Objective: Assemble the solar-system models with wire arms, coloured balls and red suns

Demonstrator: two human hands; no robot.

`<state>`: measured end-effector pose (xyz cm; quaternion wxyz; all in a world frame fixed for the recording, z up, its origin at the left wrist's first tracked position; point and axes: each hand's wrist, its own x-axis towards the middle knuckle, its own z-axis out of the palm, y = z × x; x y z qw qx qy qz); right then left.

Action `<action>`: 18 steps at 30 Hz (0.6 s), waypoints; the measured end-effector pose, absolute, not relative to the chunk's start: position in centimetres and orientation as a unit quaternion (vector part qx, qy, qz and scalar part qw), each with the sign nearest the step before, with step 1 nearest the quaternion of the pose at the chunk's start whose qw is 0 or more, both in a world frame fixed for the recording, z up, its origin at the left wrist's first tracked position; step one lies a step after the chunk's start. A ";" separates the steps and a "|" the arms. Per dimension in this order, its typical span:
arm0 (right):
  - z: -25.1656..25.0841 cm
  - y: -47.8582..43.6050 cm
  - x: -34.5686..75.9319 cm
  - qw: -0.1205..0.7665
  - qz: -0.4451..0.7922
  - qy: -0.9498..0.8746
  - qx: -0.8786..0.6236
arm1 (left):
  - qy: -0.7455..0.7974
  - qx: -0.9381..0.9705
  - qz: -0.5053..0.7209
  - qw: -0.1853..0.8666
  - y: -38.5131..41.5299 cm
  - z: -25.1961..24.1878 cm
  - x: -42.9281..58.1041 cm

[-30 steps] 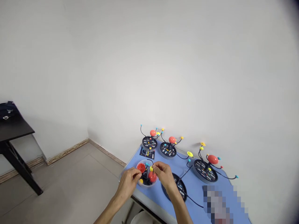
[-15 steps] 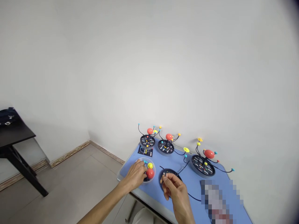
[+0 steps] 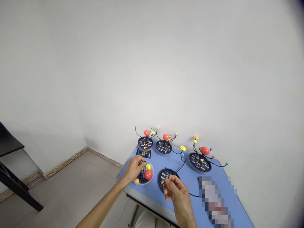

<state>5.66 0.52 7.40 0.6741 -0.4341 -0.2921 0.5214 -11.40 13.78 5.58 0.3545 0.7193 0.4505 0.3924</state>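
My left hand (image 3: 135, 166) rests on the far left rim of a clear round bowl (image 3: 143, 182) that holds red and yellow balls and black parts; its fingers curl in a pinch on something I cannot make out. My right hand (image 3: 176, 189) hovers over a black round base (image 3: 163, 174) on the blue table (image 3: 190, 185), pinching a thin black wire arm (image 3: 167, 172) between thumb and fingers. The wire stands up from my fingertips above the base.
Three assembled planet models (image 3: 145, 142) (image 3: 163, 146) (image 3: 199, 161) with orange balls and wire arms stand along the table's far edge by the white wall. A dark printed card (image 3: 143, 153) lies near the bowl. A black table leg (image 3: 16, 186) stands at far left on the tiled floor.
My right hand left the bowl and moved right to the black base with a wire arm. My left hand shifted onto the bowl's far rim. The view panned slightly right.
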 end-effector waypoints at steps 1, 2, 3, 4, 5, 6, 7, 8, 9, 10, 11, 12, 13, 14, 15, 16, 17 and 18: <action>7.4 0.5 5.6 0.677 0.520 -0.291 -0.433 | 0.452 0.691 0.416 0.382 13.9 5.6 -11.3; 7.5 0.5 5.4 0.680 0.519 -0.287 -0.430 | 0.450 0.663 0.436 0.410 13.8 5.7 -11.3; 7.5 0.6 5.3 0.684 0.520 -0.282 -0.426 | 0.446 0.637 0.452 0.436 13.6 5.8 -11.2; 7.6 0.6 5.1 0.687 0.523 -0.277 -0.421 | 0.440 0.615 0.466 0.459 13.3 5.9 -11.1; 7.7 0.6 5.0 0.689 0.527 -0.274 -0.415 | 0.434 0.598 0.477 0.476 12.8 6.1 -11.1; 7.7 0.6 4.8 0.690 0.532 -0.272 -0.409 | 0.426 0.580 0.488 0.495 12.3 6.3 -11.0; 7.7 0.6 4.7 0.689 0.538 -0.271 -0.402 | 0.414 0.557 0.499 0.519 11.7 6.5 -11.0; 7.7 0.6 4.6 0.688 0.544 -0.272 -0.396 | 0.399 0.529 0.507 0.551 11.1 6.8 -10.9; 7.7 0.6 4.5 0.686 0.549 -0.273 -0.392 | 0.382 0.495 0.513 0.589 10.4 7.1 -10.9; 7.6 0.5 4.5 0.685 0.552 -0.274 -0.389 | 0.364 0.463 0.511 0.626 9.9 7.4 -10.9; 7.6 0.5 4.5 0.683 0.554 -0.276 -0.387 | 0.349 0.436 0.506 0.658 9.4 7.7 -10.8; 7.5 0.5 4.5 0.683 0.556 -0.276 -0.385 | 0.338 0.420 0.499 0.679 9.0 8.0 -10.8; 7.5 0.5 4.5 0.682 0.558 -0.277 -0.383 | 0.334 0.417 0.494 0.686 8.6 8.2 -10.7; 7.4 0.4 4.5 0.682 0.560 -0.277 -0.381 | 0.333 0.420 0.493 0.686 8.3 8.4 -10.6; 7.4 0.4 4.5 0.681 0.562 -0.277 -0.379 | 0.332 0.424 0.496 0.681 8.1 8.6 -10.5; 7.5 0.3 4.6 0.683 0.562 -0.276 -0.377 | 0.331 0.427 0.500 0.677 7.8 8.8 -10.4; 7.6 0.3 4.6 0.686 0.560 -0.273 -0.375 | 0.329 0.430 0.501 0.676 7.6 8.9 -10.4; 7.7 0.2 4.6 0.691 0.557 -0.271 -0.373 | 0.324 0.432 0.499 0.677 7.3 9.0 -10.3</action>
